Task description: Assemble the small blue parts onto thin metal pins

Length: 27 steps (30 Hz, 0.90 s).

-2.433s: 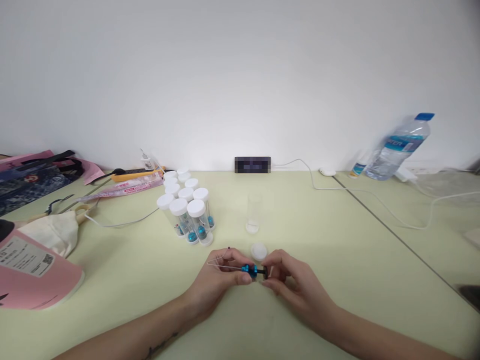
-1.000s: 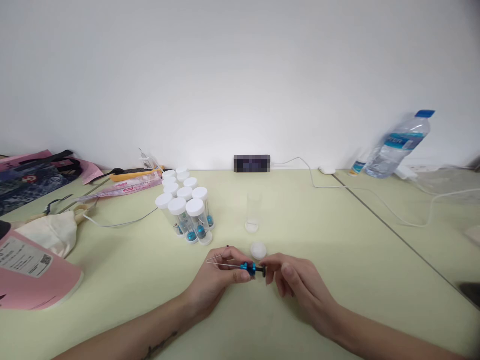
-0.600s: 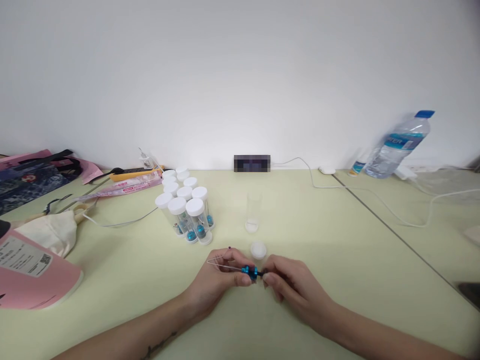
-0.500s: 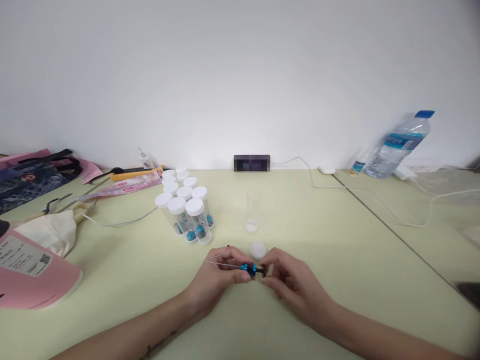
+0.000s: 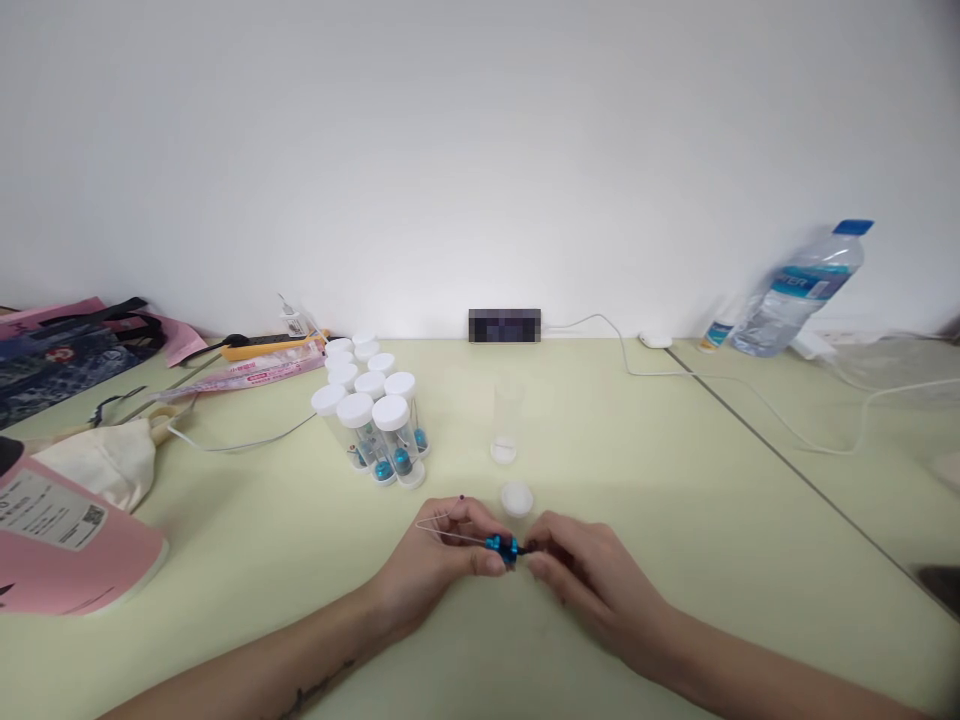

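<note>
Between the thumb and fingers of my left hand (image 5: 450, 545) is a small blue metal spool-like piece (image 5: 501, 548). A thin bent wire (image 5: 442, 528), tipped by a dark bead, runs from it back over that hand. My right hand (image 5: 581, 565) pinches the black end sticking out of its right side; the fingers partly hide this end. Just beyond my hands a white cap (image 5: 517, 499) lies on the table. Behind the cap stands an uncapped clear tube (image 5: 505, 425) with a white base.
Several capped clear tubes (image 5: 392, 412) with blue pieces inside cluster left of centre. A pink cup (image 5: 82, 540) and cloth bag (image 5: 112, 460) are at left. A dark pixelated device (image 5: 504, 326) leans on the wall; a water bottle (image 5: 802, 285) leans at right. White cables cross the table (image 5: 675, 480).
Both hands have shifted slightly downward with the blue piece. My right fingers have closed in further around its black end, so less of it shows.
</note>
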Available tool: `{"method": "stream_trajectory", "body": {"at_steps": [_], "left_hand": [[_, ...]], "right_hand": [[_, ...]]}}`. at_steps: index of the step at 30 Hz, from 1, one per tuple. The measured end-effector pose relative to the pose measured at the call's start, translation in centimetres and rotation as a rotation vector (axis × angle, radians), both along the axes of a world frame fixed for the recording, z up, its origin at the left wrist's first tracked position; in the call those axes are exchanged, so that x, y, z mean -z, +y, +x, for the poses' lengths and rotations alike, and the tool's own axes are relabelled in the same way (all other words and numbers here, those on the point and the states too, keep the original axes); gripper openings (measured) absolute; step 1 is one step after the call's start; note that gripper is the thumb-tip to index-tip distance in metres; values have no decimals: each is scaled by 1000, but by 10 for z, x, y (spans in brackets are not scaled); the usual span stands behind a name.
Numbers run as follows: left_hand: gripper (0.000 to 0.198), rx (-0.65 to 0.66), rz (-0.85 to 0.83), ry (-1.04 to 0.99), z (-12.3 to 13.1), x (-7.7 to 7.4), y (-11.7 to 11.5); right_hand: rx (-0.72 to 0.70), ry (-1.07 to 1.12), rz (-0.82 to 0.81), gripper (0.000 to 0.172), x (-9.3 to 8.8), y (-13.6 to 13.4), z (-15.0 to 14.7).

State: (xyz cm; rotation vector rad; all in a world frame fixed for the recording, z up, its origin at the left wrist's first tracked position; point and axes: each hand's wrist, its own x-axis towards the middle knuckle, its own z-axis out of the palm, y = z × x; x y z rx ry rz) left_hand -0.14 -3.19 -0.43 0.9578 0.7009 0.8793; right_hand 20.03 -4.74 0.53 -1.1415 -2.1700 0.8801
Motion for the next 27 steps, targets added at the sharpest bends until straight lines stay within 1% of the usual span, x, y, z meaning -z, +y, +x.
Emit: {"method": "stream_trajectory", "body": {"at_steps": [1,2,5,8,9,10,13,15,18,22,23,26,27], "left_hand": [[18,-14,0,-6,0,0,0],[18,-24,1,-12,0,0,0],[18,-22,5,-15,0,0,0],[18,16,3,2,0,-1,0],[18,25,2,5,0,-1,0],[18,27,1,6,0,-1,0],[18,4,-1,-9,0,0,0],[17,-2,3,-5,0,0,0],[18,2,12,24,-1,1,-1],[19,38,1,21,-1,0,-2],[19,37,0,17,-1,0,-1],[18,11,-2,5,0,0,0],[17,8,1,6,0,0,0]], "right_hand": [[22,13,-10,13,1,0,0],[38,28,-16,8,2,-1,0],[40,58,-25,9,2,-1,0],[-6,58,-24,24,0,-1,0],[-16,52,-20,28,-1,0,0],[-19,46,-19,28,-1,0,0],[25,46,-34,13,2,-1,-1],[41,57,-27,8,5,-2,-1],[14,68,-16,12,5,-1,-1],[-36,31,-4,28,1,0,0],[-34,25,0,27,0,0,0],[13,38,6,11,3,-1,0],[25,44,9,9,4,-2,-1]]}}
